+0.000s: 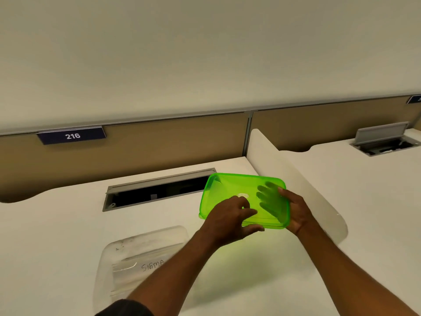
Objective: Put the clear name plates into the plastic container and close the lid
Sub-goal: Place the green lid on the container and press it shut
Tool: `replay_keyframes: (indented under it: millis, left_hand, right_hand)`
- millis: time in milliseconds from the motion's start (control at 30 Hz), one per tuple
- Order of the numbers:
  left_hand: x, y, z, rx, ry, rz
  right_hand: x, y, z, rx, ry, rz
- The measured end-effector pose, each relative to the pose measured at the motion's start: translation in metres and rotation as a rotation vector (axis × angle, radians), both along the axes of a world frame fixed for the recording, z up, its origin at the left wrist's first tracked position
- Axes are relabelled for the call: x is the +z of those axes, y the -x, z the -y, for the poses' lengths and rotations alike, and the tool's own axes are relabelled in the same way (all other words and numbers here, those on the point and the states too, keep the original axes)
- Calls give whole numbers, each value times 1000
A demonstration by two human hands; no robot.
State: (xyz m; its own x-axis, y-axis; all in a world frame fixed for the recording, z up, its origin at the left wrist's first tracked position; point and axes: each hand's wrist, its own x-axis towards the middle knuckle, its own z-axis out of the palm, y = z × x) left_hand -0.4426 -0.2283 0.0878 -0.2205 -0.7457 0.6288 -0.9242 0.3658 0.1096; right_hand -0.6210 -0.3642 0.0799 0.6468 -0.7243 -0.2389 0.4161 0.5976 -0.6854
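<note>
Head view: both hands hold a translucent green lid (230,190) tilted above the white desk (57,224). The left hand (230,218) pinches its near edge, fingers on top, thumb beneath. The right hand (293,210) clasps its right edge, thumb on top, fingers (266,197) showing through the plastic. Below-left of the grip stands the clear plastic container (141,249), uncovered, holding clear name plates (127,267), one marked "SIGMA". Behind the lid lies an open cable tray (157,190); right of it, a white divider (296,179). The left forearm hides the container's near-right part; the plate count is indistinct.
</note>
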Motion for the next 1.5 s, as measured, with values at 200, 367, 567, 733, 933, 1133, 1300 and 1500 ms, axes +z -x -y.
replay_keyframes:
  millis: [200,367,567,733,933,1133,1300,1500]
  left_hand:
    - [28,-58,-10,739,-143,-520]
    - [30,-102,-34,649,-265,-987]
    - [19,-134,-78,744,-207,-905]
    - [10,-163,-117,805,-291,-827]
    - [-13,-192,-159,958,-437,-631]
    - [-39,-208,-188,1017,-671,-616]
    - [-45,-215,-192,1032,-667,-740]
    - [-45,-221,-189,1089,-628,-984]
  right_hand:
    - [4,-24,-17,65,57,-88]
    - [5,-54,-31,38,168,-245]
    - [3,-102,-60,-129,503,-569]
    - [-7,-132,-93,-131,633,-814]
    - [-31,-161,-133,3,807,-988]
    - [-42,-182,-156,165,871,-1214]
    - [-46,-186,-160,258,859,-1314]
    - [-48,-190,-152,270,889,-1346]
